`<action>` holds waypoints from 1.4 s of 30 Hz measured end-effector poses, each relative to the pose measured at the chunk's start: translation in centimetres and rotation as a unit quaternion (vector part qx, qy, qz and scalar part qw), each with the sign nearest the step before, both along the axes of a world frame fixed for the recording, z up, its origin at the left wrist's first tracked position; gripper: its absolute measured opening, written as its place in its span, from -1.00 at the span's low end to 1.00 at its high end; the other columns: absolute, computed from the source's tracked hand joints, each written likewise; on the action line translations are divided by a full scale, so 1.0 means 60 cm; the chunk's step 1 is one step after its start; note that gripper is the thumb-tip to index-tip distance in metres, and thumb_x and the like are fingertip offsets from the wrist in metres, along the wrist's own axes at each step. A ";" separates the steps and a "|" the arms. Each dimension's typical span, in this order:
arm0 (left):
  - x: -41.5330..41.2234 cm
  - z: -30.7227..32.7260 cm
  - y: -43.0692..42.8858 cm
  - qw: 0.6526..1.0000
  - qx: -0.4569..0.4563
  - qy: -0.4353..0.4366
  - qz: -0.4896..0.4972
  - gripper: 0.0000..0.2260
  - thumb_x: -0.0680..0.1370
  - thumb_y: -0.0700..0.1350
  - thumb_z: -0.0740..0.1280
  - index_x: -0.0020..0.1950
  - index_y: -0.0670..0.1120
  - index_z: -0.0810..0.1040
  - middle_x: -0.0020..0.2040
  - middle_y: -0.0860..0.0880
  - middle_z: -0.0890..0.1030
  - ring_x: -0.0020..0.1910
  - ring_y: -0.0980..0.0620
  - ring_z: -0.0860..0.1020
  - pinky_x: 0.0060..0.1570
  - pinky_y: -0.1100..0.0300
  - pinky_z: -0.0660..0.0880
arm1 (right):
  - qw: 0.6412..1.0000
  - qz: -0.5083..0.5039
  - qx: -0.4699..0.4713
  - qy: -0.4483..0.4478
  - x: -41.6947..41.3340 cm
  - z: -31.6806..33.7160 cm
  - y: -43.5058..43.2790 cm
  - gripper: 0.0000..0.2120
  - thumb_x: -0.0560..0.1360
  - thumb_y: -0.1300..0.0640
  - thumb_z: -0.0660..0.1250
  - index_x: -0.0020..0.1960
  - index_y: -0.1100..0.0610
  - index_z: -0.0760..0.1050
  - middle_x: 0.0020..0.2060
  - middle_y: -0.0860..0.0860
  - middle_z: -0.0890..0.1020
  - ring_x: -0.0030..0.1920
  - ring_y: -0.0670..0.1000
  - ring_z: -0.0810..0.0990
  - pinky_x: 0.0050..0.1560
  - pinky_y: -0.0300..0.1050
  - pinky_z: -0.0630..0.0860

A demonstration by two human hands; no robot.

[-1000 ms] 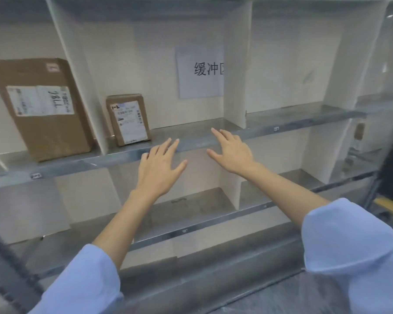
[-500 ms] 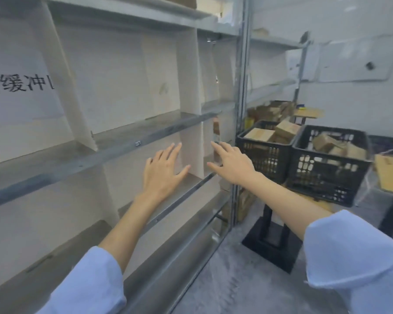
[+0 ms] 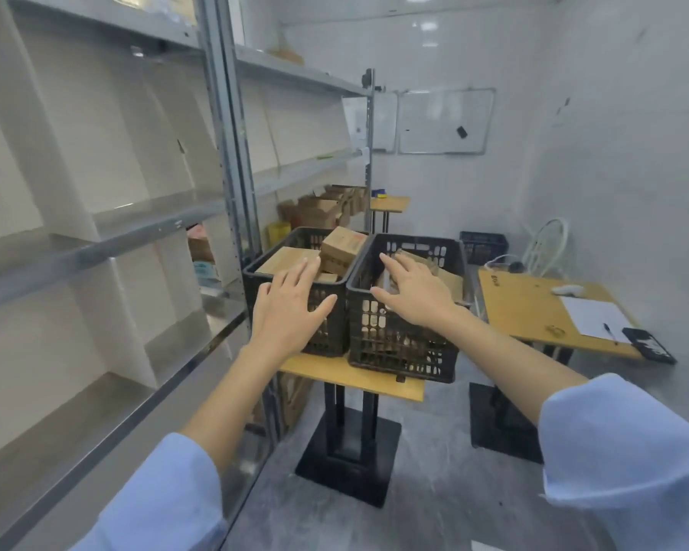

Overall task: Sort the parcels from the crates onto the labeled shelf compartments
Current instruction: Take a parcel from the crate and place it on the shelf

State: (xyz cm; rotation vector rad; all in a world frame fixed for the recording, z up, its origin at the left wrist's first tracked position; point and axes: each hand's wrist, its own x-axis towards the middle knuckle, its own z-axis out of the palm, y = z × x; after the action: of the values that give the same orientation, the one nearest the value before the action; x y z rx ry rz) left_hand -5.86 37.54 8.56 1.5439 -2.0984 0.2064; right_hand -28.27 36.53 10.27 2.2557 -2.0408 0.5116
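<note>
Two black plastic crates stand side by side on a small wooden table (image 3: 351, 377). The left crate (image 3: 331, 336) holds several cardboard parcels, among them a box (image 3: 343, 243) lying on top. The right crate (image 3: 402, 344) holds brown parcels (image 3: 448, 278) partly hidden behind my right hand. My left hand (image 3: 289, 308) hovers with spread fingers in front of the left crate, holding nothing. My right hand (image 3: 412, 292) reaches over the near rim of the right crate, fingers straight and empty. The shelf compartments (image 3: 108, 216) run along the left.
A second wooden table (image 3: 530, 308) at the right carries a paper sheet, a pen and a black device. Behind the crates lie more cardboard boxes (image 3: 319, 210), a small far table, another black crate (image 3: 484, 246) on the floor and a white chair.
My view has swung right, from the shelf with two parcels to the crates. Both hands stayed open and now reach toward the crates, which are much closer than half a second ago.
</note>
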 end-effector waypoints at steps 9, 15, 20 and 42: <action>-0.206 -0.028 -0.200 0.996 0.020 -0.013 -0.085 -0.40 0.61 0.26 0.11 0.60 0.10 0.08 0.58 0.06 0.19 0.53 0.00 0.19 0.45 -0.05 0.16 | 0.995 -0.084 0.013 -0.058 -0.200 -0.054 -0.141 -0.35 0.60 -0.23 0.15 0.59 -0.05 0.05 0.55 0.04 0.19 0.49 0.17 0.24 0.40 0.17 0.35; -0.301 -0.061 -0.347 0.988 0.045 -0.016 -0.144 -0.40 0.61 0.27 0.11 0.60 0.11 0.07 0.59 0.06 0.17 0.54 -0.01 0.17 0.48 -0.08 0.14 | 0.987 -0.125 0.020 -0.099 -0.301 -0.093 -0.254 -0.36 0.59 -0.16 0.22 0.59 -0.01 0.09 0.53 0.05 0.24 0.47 0.14 0.27 0.38 0.17 0.37; -0.352 -0.103 -0.493 0.980 0.066 -0.012 -0.185 -0.39 0.60 0.25 0.16 0.60 0.11 0.09 0.58 0.07 0.19 0.53 0.00 0.19 0.49 -0.11 0.14 | 0.981 -0.159 0.032 -0.110 -0.359 -0.133 -0.368 -0.32 0.56 -0.12 0.30 0.58 -0.02 0.10 0.52 0.04 0.26 0.47 0.10 0.29 0.37 0.12 0.39; -0.557 -0.273 -0.727 0.910 0.290 0.066 -0.288 -0.22 0.47 0.30 0.35 0.58 0.08 0.12 0.53 0.04 0.30 0.46 -0.05 0.33 0.38 -0.21 0.30 | 0.984 -0.150 0.058 -0.071 -0.451 -0.262 -0.537 -0.40 0.50 0.01 0.41 0.48 0.05 0.31 0.36 0.01 0.43 0.39 0.04 0.33 0.32 0.00 0.32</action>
State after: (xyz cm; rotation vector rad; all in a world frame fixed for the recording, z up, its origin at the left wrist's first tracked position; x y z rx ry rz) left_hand -39.29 -6.06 -7.82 1.0859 -2.5189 -0.7723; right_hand -55.31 4.33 -5.45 1.9627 -2.4848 0.5545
